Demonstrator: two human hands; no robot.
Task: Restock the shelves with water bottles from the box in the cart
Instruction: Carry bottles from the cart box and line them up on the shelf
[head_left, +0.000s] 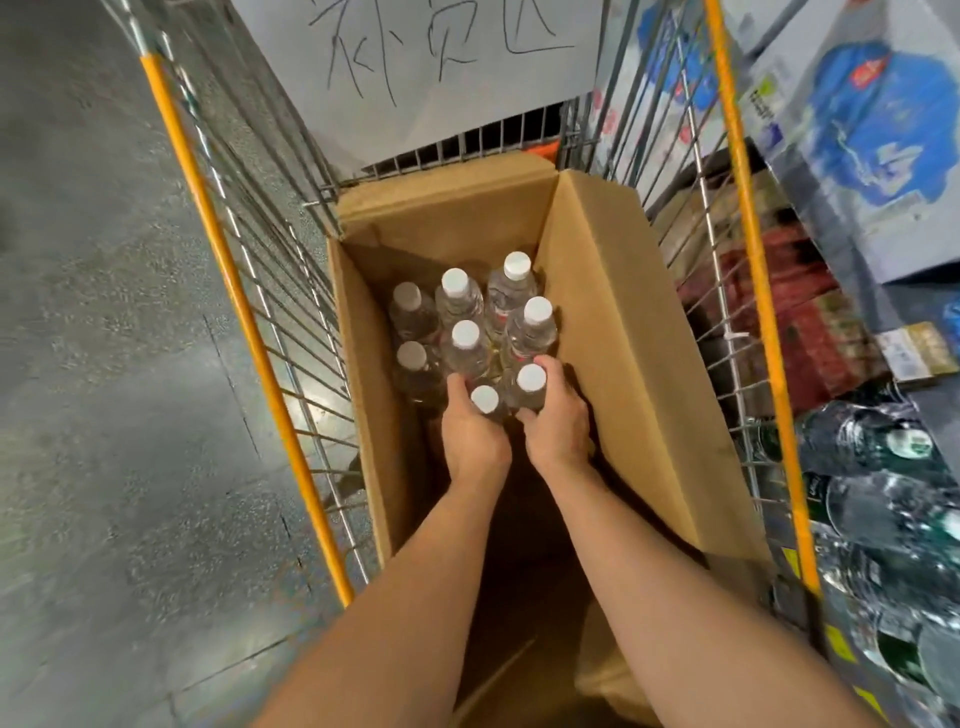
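Observation:
An open cardboard box (618, 332) stands inside a wire cart (260, 291) with orange rails. Several clear water bottles with white caps (460, 299) stand upright in the far half of the box. My left hand (472, 434) is wrapped around the nearest bottle (484, 399). Right beside it, my right hand (556, 421) grips another bottle (531, 382). Both bottles are upright, and their lower parts are hidden by my fingers. The near half of the box is dark and holds no bottles that I can see.
On the right, beyond the cart's wire side, shelves (883, 467) hold packs of bottled water and coloured cartons. A white paper sign (415, 67) with handwriting hangs at the cart's far end. Grey concrete floor (104, 364) lies to the left.

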